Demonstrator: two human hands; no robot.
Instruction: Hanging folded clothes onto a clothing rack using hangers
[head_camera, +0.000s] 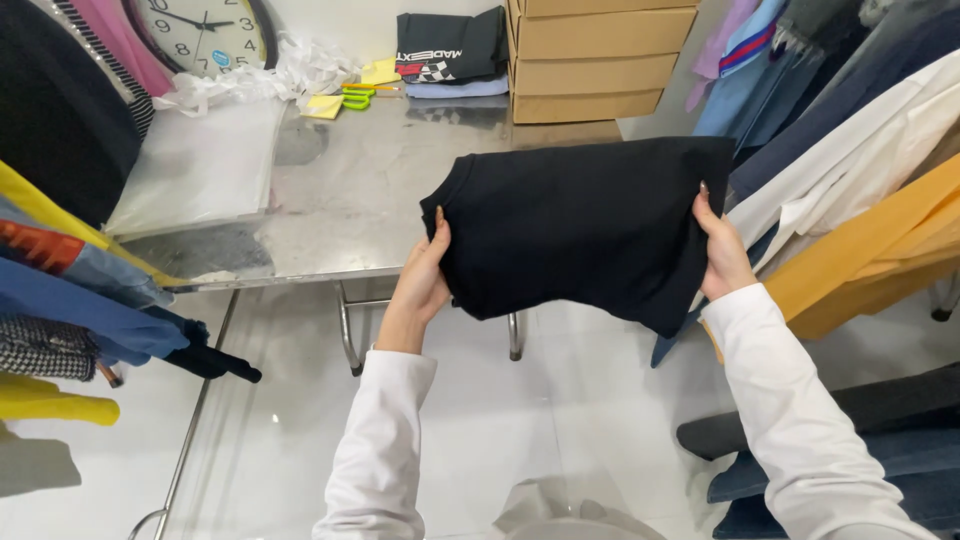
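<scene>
White sleeves lead to my left hand (425, 275) and right hand (722, 255), each grip pinching the folded black garment (585, 230) (fold looks finished), not yet laid on the table (380, 190).

Steel table (370, 200), stacked cardboard boxes (595, 60), wall clock (200, 30), green scissors (357, 97), clear plastic bags (200, 165), hanging clothes (860, 110)

I stand in a garment packing room: hanging clothes (860, 150) on both sides, a steel table (370, 200), stacked cardboard boxes (595, 60), clear bags (200, 165).
</scene>
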